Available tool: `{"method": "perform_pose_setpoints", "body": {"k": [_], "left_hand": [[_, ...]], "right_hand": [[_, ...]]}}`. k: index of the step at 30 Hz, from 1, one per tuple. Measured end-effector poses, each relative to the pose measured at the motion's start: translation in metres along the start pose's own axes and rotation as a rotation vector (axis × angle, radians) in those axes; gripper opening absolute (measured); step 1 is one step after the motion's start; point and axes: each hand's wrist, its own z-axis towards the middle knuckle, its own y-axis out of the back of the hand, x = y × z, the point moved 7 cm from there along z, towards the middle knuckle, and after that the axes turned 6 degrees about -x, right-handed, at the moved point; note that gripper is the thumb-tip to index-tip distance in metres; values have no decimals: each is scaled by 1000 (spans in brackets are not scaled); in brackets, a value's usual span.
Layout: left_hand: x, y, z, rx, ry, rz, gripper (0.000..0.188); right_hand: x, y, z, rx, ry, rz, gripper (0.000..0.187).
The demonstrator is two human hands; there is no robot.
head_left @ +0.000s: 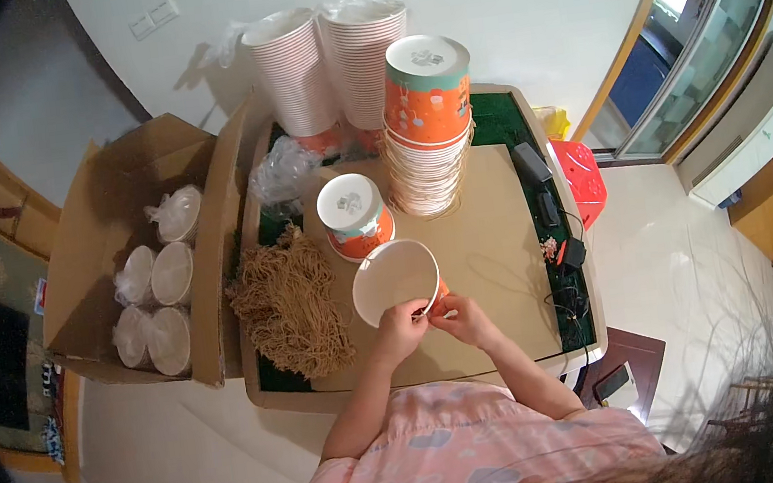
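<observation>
A paper bucket (390, 282), white inside and orange outside, is tilted with its mouth toward me at the front of the table. My left hand (401, 330) pinches the near part of its rim. Close beside it, my right hand (464, 321) has its fingers pinched together at the bucket's orange side; whatever they hold is too small to make out. Just behind stand upside-down orange and green buckets (350, 203). A taller inverted stack (429, 111) rises farther back, with strings hanging round its lower rims. Left of my hands lies a heap of tan twine (290, 303).
On the left, an open cardboard box (76, 308) holds several bagged stacks of buckets. Two tall bucket stacks (294, 79) stand against the wall. Clear plastic (285, 169) lies crumpled near them. Black adapters (532, 166) and cables line the table's right edge, beside a red stool (580, 181).
</observation>
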Motion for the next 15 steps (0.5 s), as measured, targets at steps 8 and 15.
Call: {"method": "perform_pose_setpoints", "body": {"k": [8,15], "left_hand": [[8,-11,1,24,-1,-3,25],[28,-35,6,174,-36,-197,27]], "right_hand": [[-9,4,3,-7,-25,-56,13],[-39,14,2,-61,-2,-87,12]]}}
